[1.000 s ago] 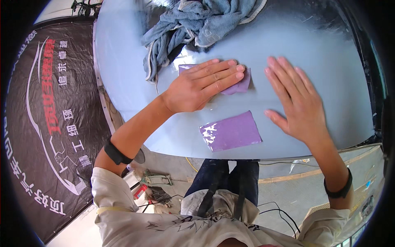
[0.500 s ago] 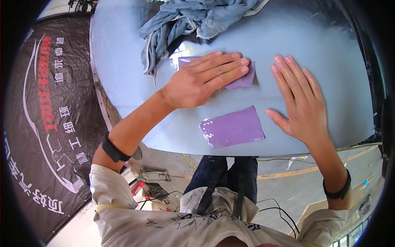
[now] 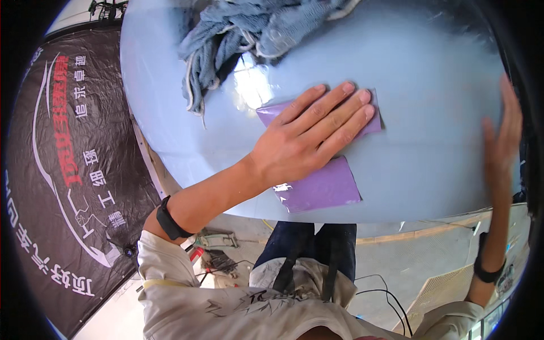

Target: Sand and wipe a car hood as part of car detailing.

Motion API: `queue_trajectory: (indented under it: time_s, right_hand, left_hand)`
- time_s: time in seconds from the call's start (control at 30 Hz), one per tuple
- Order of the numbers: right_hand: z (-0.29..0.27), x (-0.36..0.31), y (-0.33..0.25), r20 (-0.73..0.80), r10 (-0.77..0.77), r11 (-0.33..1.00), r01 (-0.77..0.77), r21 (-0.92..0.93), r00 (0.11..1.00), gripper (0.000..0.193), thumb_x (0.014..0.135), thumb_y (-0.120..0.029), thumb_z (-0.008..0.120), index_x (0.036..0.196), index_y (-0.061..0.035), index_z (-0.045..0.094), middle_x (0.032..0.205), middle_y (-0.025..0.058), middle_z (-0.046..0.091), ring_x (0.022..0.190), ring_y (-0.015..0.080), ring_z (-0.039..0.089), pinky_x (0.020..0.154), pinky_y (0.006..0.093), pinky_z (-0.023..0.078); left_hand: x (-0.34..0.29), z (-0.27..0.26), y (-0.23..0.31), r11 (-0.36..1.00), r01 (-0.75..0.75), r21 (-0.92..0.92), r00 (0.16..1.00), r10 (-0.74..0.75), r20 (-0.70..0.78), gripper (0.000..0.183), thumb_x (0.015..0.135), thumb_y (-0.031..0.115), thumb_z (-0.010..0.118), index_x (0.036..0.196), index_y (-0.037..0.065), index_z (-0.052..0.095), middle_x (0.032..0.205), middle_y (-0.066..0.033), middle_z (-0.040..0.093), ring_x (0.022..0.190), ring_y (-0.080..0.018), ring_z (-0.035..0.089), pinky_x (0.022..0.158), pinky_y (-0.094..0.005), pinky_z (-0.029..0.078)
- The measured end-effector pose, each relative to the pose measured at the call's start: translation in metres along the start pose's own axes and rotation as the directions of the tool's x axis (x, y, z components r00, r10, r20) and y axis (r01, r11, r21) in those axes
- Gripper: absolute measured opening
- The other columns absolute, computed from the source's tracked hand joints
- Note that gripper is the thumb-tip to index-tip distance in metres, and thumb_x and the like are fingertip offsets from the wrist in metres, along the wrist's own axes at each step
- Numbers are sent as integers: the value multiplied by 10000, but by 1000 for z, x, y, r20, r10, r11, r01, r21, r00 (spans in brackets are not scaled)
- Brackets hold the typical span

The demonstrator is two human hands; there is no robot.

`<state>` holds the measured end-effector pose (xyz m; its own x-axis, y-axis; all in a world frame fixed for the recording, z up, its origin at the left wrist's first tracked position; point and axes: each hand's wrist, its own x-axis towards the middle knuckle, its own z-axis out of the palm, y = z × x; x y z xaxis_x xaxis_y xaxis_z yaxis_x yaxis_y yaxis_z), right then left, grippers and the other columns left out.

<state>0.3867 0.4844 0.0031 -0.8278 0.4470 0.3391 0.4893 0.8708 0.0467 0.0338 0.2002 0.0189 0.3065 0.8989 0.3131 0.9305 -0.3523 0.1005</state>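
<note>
Banner fabric [image 3: 62,187], black with a red and white printed design, is seen hung along the far left, beside the pale blue glossy panel [image 3: 430,73] that fills the upper middle of the view. A rumpled grey-blue rag [image 3: 238,34] is heaped on the panel's upper part, with loose threads trailing down toward a bright glare patch. A black wristband [image 3: 168,218] is worn on the left forearm, which is stretched up from the lower left across the panel's near edge. The left hand [image 3: 303,139] is laid palm down and flat, its fingers [image 3: 340,113] held straight and close together, pressed onto a purple sheet [image 3: 374,122] that lies on the panel; only the sheet's left corner and right edge are shown past the fingers. A second purple sheet [image 3: 320,190] is seen just below the hand, near the panel's lower edge, its left end glossy, and partly covered by the heel of the palm. Dark trousers [image 3: 309,243] are visible under the panel. The right hand [image 3: 501,141] is set against the panel's far right side, well apart from both sheets, fingers extended and together, seen edge-on; whether the palm is touching cannot be told.
</note>
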Motion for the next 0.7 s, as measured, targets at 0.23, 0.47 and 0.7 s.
queue_trajectory:
  time_s: [0.23, 0.47, 0.7]
  right_hand:
    - [15, 18, -7, -32, 61, 996, -63, -70, 998, 791, 983, -691, 433, 1628, -237, 374, 1673, 109, 380, 1529, 367, 372, 1220, 621, 320]
    - [7, 12, -12, -24, 31, 999, -32, -17, 999, 749, 1009, -584, 497, 1639, -206, 348, 1678, 111, 373, 1529, 357, 376, 1221, 624, 299]
    - [9, 11, -9, -22, 36, 999, -36, -28, 999, 723, 1024, -544, 505, 1641, -205, 341, 1679, 109, 372, 1533, 350, 372, 1224, 614, 296]
  left_hand:
    - [37, 4, 22, 975, 214, -53, 976, -216, -33, 532, 943, 54, 566, 1472, 4, 574, 1525, -178, 567, 1402, -343, 557, 1152, -483, 449]
    - [12, -1, 44, 940, 312, -135, 947, -295, 130, 584, 989, 157, 578, 1542, -4, 480, 1580, -211, 489, 1456, -386, 482, 1196, -491, 391]
    - [9, 0, 57, 918, 357, -171, 930, -334, 153, 756, 985, 395, 637, 1595, 15, 403, 1658, -204, 377, 1534, -387, 359, 1242, -506, 296]
